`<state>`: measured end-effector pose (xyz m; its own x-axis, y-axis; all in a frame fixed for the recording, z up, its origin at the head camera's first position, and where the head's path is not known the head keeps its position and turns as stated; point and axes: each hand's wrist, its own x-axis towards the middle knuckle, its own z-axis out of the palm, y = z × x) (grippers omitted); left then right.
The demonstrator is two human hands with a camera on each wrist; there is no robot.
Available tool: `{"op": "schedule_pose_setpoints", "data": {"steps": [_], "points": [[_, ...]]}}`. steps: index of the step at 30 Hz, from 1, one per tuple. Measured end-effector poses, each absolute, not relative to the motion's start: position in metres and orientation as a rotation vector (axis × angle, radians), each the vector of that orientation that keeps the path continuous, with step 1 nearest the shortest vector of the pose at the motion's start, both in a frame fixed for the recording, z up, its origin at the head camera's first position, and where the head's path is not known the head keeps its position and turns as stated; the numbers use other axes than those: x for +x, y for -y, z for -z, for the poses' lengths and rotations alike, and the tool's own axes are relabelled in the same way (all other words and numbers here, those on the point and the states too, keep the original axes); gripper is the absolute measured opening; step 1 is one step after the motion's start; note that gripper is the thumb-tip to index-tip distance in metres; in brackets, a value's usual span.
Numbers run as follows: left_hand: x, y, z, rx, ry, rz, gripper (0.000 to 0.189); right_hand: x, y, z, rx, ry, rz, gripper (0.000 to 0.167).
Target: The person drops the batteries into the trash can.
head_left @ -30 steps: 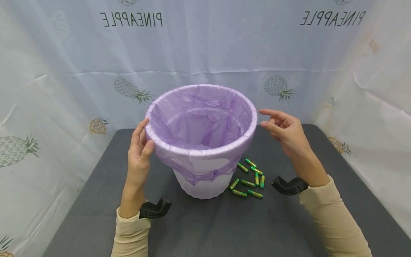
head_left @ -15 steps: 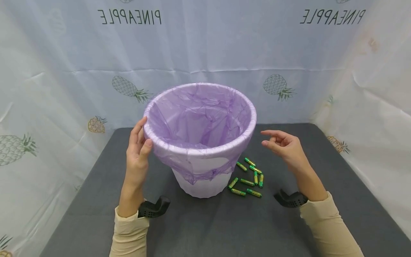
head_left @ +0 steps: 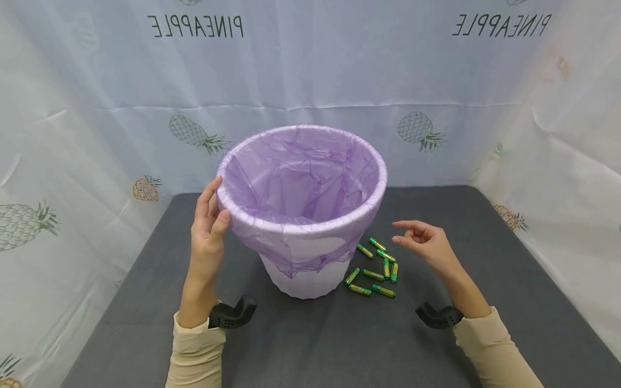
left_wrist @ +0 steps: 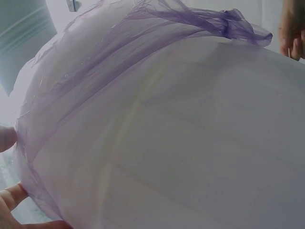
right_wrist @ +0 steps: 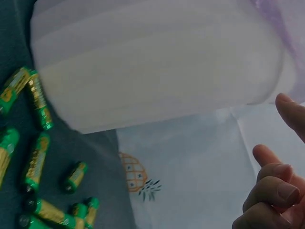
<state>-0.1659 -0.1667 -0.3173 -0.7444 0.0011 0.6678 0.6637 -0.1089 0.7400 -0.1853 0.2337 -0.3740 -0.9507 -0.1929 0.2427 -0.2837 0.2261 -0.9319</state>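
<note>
Purple-lined waste bin (head_left: pixel 302 283), upright on grey table (head_left: pixel 291 345) | left hand (head_left: pixel 207 234): spread against bin's rim (head_left: pixel 303 229) | nine green-and-gold batteries (head_left: pixel 373 275), beside bin | right hand (head_left: pixel 429 246): thumb (head_left: pixel 406 242) and forefinger (head_left: pixel 408 223) apart, near batteries

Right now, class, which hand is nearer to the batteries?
Right. The right hand hovers beside the batteries, touching none; the left hand holds the opposite side of the bin.

Beige sleeves (head_left: pixel 196 355), black wrist cameras (head_left: pixel 233 313)

Bin (head_left: pixel 305 283) on table (head_left: pixel 291 350); batteries (head_left: pixel 373 275) right, curtain (head_left: pixel 310 64) behind.
</note>
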Motion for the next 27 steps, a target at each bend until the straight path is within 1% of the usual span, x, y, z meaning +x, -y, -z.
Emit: {"op": "schedule_pose_setpoints", "data": {"steps": [8,13,16,21,27], "points": [[-0.167,0.168,0.319,-0.683,1.735,1.904,0.052,-0.191,-0.244,0.401,0.529,2.496,-1.761,0.027],[-0.167,0.167,0.319,-0.641,1.753,1.914,0.052,-0.198,-0.254,0.421,0.603,2.544,-1.723,0.027],[-0.167,0.167,0.319,-0.644,1.753,1.911,0.052,-0.203,-0.260,0.433,0.650,2.580,-1.702,0.029],[-0.168,0.167,0.320,-0.683,1.735,1.891,0.051,-0.205,-0.267,0.447,0.657,2.634,-1.688,0.038],[-0.167,0.167,0.319,-0.682,1.737,1.888,0.051,-0.206,-0.274,0.460,0.646,2.690,-1.683,0.038]]}}
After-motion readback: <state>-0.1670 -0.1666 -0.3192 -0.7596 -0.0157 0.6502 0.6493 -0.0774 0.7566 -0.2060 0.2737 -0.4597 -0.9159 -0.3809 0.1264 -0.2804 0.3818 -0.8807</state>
